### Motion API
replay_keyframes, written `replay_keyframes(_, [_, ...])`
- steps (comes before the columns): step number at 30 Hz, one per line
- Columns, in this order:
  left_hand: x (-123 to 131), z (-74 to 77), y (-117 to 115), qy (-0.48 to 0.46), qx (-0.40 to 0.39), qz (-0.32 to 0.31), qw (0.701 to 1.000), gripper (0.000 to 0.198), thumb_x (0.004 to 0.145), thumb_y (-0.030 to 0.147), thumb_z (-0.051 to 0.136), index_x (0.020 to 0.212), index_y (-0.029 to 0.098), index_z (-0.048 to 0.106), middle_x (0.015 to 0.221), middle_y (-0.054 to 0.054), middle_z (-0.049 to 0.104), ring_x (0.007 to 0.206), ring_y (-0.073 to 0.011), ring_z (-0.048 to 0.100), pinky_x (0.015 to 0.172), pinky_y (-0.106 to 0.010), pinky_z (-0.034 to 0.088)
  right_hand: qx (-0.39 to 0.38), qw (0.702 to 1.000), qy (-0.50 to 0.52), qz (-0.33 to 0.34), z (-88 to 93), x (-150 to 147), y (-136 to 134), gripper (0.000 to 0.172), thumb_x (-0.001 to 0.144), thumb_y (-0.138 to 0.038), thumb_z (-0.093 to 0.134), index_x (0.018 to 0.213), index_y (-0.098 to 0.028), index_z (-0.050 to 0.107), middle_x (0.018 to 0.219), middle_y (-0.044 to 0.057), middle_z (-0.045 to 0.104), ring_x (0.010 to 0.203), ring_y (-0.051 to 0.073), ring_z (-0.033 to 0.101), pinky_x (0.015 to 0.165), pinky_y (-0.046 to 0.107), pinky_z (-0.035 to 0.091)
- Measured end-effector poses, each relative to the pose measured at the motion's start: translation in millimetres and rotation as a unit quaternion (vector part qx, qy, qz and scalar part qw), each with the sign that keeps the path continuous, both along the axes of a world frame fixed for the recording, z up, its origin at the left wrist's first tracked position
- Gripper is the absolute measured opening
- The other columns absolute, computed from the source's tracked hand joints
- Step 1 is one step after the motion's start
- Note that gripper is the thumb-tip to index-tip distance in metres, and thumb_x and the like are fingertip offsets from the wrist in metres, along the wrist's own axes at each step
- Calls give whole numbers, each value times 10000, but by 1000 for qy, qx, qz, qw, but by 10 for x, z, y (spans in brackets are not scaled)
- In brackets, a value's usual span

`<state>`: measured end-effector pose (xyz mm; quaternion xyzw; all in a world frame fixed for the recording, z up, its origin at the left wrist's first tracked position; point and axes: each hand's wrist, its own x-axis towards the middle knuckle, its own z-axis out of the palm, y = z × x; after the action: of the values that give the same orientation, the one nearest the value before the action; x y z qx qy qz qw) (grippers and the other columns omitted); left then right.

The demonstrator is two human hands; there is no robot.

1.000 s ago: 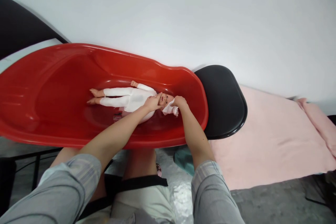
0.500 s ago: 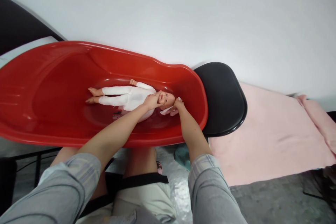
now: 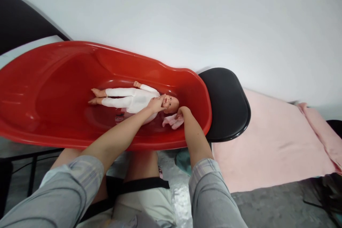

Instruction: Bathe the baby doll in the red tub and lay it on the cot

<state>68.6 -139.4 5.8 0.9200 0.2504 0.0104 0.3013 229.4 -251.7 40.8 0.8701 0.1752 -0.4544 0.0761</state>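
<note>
A baby doll [image 3: 136,99] with a white cloth body lies on its back in a red tub [image 3: 64,143], feet to the left and head to the right. My left hand [image 3: 156,104] grips the doll at its neck and jaw, thumb and fingers on either side. Just right of the doll's head, my right hand [image 3: 181,111] is closed on a small pink cloth [image 3: 172,121], which hangs down beside the head. The fingertips of that hand are partly hidden.
A black seat [image 3: 227,103] stands against the tub's right end. Beyond it a pink sheet [image 3: 272,142] covers a flat surface, with a rolled pink cloth [image 3: 317,128] at its far edge. The white wall rises behind the tub.
My right hand has moved down from the top of the doll's head with the pink cloth, which now hangs lower. My left hand still holds the neck.
</note>
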Motion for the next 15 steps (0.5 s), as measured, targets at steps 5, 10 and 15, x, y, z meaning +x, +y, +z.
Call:
replay_keyframes(5, [20,-28,5,11,12,-4,1000,932,913,363,752,1702,135,311,1669,-144,441,1469,-311,519,1213,-346,394,-36,986,164,2,158,38,-11,314,903,-341,849,1082,-92,784,964,126,784,1033,222,768,957,314,601])
replay_keyframes(10, [55,36,-18,30,16,-21,999,949,909,319,776,1703,120,297,1657,-194,441,1471,-334,515,1207,-378,408,91,989,-82,84,262,151,9,487,850,-305,896,1265,-107,736,1224,193,739,1229,329,692,1054,391,568])
replay_keyframes(15, [102,330,45,80,106,49,990,854,889,217,787,1617,27,385,1517,-317,532,1430,-410,533,1135,-460,476,271,920,-159,233,44,-23,151,1186,715,-403,970,1674,-136,326,1683,235,352,1602,350,316,1303,416,307])
